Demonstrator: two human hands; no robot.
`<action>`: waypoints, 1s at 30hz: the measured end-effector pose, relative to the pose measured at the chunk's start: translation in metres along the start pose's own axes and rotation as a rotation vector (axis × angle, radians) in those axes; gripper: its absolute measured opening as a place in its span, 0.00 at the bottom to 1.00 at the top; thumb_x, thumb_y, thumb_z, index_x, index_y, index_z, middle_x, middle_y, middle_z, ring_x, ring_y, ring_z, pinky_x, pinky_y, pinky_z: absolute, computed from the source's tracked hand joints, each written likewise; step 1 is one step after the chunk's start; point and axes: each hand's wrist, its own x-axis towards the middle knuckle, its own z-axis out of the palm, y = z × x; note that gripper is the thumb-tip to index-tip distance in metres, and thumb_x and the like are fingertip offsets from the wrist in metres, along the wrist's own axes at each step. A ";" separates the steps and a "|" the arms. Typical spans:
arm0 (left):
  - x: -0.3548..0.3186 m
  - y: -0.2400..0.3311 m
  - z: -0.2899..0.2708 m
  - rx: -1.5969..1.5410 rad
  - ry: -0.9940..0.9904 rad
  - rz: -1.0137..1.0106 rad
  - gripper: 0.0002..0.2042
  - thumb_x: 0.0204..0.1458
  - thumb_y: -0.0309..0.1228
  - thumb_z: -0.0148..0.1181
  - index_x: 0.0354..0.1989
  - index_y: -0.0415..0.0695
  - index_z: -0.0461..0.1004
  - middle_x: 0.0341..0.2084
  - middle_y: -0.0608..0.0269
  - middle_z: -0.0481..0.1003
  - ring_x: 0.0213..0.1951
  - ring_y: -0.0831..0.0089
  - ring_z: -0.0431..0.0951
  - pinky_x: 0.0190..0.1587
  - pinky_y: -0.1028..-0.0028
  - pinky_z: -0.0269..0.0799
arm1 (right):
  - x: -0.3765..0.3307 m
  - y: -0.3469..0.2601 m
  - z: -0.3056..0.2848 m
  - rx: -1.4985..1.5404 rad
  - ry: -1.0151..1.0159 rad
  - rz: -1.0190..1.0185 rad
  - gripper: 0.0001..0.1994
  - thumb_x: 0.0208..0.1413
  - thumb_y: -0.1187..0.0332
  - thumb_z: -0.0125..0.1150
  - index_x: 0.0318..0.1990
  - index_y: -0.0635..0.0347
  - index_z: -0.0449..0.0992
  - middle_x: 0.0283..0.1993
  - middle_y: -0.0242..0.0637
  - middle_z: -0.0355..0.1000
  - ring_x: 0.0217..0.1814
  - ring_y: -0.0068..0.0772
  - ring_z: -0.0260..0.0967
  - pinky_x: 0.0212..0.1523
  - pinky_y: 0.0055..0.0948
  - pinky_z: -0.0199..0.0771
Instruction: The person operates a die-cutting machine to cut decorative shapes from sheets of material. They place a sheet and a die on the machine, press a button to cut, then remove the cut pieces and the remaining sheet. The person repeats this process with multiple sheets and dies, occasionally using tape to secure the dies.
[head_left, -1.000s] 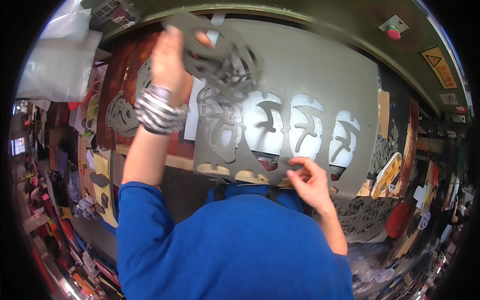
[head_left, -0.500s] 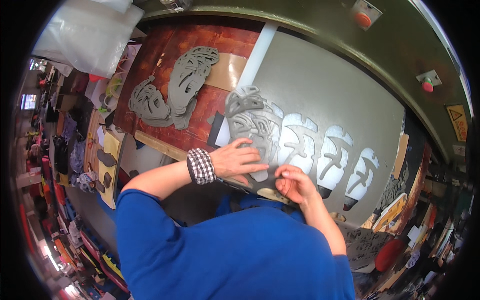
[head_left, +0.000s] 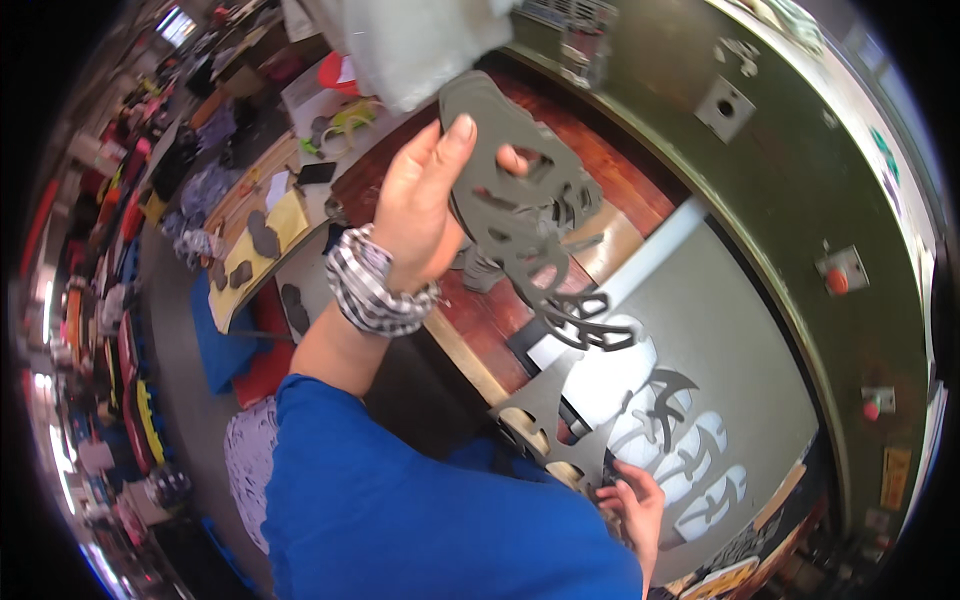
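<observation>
High over a red-brown board (head_left: 640,170), my left hand (head_left: 418,205) grips a stack of dark grey die-cut pieces (head_left: 500,215). They look like sandal or shoe uppers, with slots and thin straps dangling at the lower right. A fingertip pokes through one slot, and the thumb lies on the near edge. Partly hidden behind them, more grey cut pieces (head_left: 484,276) lie on the board. Nearer me, my right hand (head_left: 638,508) is at the front edge of a grey sheet (head_left: 735,330), fingers apart and holding nothing. White upper-shaped cut-outs (head_left: 712,495) show through the sheet; a loose dark strip (head_left: 664,402) lies across them.
A green machine housing (head_left: 780,170) with a red button (head_left: 838,281) stands along the far side. Translucent plastic (head_left: 415,50) hangs at the top. To the left, a side table holds a yellow board (head_left: 262,262) with dark pieces and a phone (head_left: 316,173).
My left hand has lifted the cut pieces off the grey sheet and carried them up and left over the board. My right hand's fingers have uncurled. The view has turned left.
</observation>
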 end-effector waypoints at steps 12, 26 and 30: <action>0.036 -0.053 -0.174 1.499 -0.392 0.898 0.28 0.35 0.17 0.61 0.52 0.40 0.72 0.36 0.55 0.74 0.38 0.57 0.74 0.45 0.63 0.71 | 0.007 0.003 -0.014 0.051 0.121 -0.002 0.13 0.58 0.78 0.55 0.50 0.71 0.71 0.49 0.49 0.74 0.33 0.37 0.77 0.30 0.29 0.81; -0.136 -0.116 -0.092 1.418 -0.258 0.352 0.17 0.47 0.27 0.62 0.47 0.38 0.73 0.31 0.53 0.73 0.36 0.56 0.75 0.41 0.64 0.72 | -0.061 0.085 -0.169 -0.644 1.075 -0.383 0.12 0.56 0.73 0.59 0.46 0.71 0.73 0.41 0.44 0.74 0.41 0.32 0.71 0.44 0.29 0.72; -0.193 -0.167 -0.016 1.091 -0.170 -0.147 0.21 0.52 0.29 0.61 0.56 0.38 0.69 0.33 0.52 0.76 0.35 0.59 0.78 0.41 0.67 0.74 | -0.081 0.145 -0.219 -0.835 1.432 -0.123 0.25 0.55 0.63 0.63 0.56 0.71 0.69 0.53 0.55 0.70 0.54 0.50 0.68 0.58 0.41 0.66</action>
